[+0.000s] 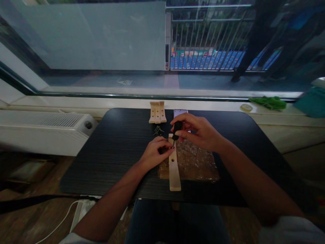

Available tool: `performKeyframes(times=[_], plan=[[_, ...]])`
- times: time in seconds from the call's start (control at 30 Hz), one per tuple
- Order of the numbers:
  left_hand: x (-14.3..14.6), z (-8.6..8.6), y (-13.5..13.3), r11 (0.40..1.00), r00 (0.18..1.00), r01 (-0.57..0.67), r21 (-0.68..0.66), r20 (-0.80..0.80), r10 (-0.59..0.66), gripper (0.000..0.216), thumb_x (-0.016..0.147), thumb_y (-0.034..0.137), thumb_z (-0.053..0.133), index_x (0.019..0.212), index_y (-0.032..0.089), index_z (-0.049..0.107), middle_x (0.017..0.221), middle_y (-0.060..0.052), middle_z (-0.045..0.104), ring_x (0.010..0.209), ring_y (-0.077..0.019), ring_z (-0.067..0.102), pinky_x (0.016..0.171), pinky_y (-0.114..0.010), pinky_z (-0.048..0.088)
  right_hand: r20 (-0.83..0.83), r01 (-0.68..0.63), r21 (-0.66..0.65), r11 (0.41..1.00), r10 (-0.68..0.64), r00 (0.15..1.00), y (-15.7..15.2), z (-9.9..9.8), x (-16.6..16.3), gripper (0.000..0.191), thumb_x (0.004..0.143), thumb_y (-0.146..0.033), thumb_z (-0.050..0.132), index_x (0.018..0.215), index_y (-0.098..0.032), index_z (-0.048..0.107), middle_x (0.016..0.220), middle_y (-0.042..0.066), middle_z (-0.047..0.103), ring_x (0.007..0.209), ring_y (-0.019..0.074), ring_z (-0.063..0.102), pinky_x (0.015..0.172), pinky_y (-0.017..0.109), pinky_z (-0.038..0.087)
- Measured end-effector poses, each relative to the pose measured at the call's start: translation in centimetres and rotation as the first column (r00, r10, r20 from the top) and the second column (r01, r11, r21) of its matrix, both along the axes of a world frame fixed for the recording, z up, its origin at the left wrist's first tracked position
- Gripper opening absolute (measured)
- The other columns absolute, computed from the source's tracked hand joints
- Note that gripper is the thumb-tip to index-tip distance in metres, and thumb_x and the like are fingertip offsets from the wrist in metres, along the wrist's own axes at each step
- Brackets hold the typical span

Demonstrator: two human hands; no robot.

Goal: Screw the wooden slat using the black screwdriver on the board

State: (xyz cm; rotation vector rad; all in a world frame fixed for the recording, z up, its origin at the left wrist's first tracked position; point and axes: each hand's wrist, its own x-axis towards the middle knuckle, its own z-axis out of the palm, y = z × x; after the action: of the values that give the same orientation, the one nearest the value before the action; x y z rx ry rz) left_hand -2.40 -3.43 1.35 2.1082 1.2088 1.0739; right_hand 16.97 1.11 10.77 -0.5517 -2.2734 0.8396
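Observation:
My right hand (pixel 194 130) is closed around the black handle of a screwdriver (pixel 177 127), its shaft pointing down at a wooden strip. That pale strip (pixel 174 173) has flared ends and a dark hole near its middle. It lies lengthwise over a brown board in clear plastic wrap (pixel 198 162). My left hand (pixel 157 151) pinches thumb and fingers together at the screwdriver's tip, against the strip; what sits between the fingertips is too small to make out. Several loose screws (pixel 158 130) lie in a small heap just beyond my left hand.
Several similar wooden strips with holes (pixel 157 112) stand side by side at the back of the black table (pixel 114 149). A phone (pixel 179 112) lies partly behind my right hand. On the sill are a green cloth (pixel 269 102) and a tape roll (pixel 246 107). A radiator (pixel 45 127) is at left.

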Motion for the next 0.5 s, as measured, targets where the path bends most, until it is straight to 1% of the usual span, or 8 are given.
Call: performKeyframes(times=[0.2,0.37,0.5], plan=[[0.05,-0.26,0.06,0.999,1.0,0.009,0.045,0.011,-0.01,0.012,0.082,0.027,0.065,0.079,0.016,0.07,0.078,-0.003,0.063,0.076,-0.0157,0.058,0.068,-0.028,0.046,-0.027,0.039,-0.04,0.998,-0.04,0.999,-0.03,-0.19,-0.19,0.021,0.088,-0.023,0.058,0.107,-0.019,0.052,0.087,0.001,0.059,0.07,0.0088,0.057,0.061,0.023,0.052],[0.1,-0.24,0.08,0.999,1.0,0.012,0.035,0.017,-0.012,0.013,0.082,0.027,0.065,0.078,0.016,0.07,0.076,-0.003,0.063,0.075,-0.0148,0.057,0.067,-0.027,0.046,-0.07,0.033,-0.103,0.994,-0.04,0.997,-0.05,-0.28,-0.41,0.02,0.087,-0.022,0.058,0.104,-0.018,0.049,0.085,-0.001,0.055,0.064,0.0062,0.056,0.057,0.021,0.051],[0.15,-0.26,0.1,1.0,1.0,0.006,0.031,0.024,-0.007,0.013,0.082,0.028,0.065,0.078,0.016,0.07,0.075,-0.003,0.063,0.075,-0.015,0.057,0.068,-0.027,0.047,-0.082,0.032,-0.116,0.993,-0.042,0.996,-0.07,-0.32,-0.53,0.02,0.086,-0.022,0.058,0.103,-0.018,0.048,0.083,-0.001,0.053,0.062,0.0055,0.056,0.055,0.02,0.05]])
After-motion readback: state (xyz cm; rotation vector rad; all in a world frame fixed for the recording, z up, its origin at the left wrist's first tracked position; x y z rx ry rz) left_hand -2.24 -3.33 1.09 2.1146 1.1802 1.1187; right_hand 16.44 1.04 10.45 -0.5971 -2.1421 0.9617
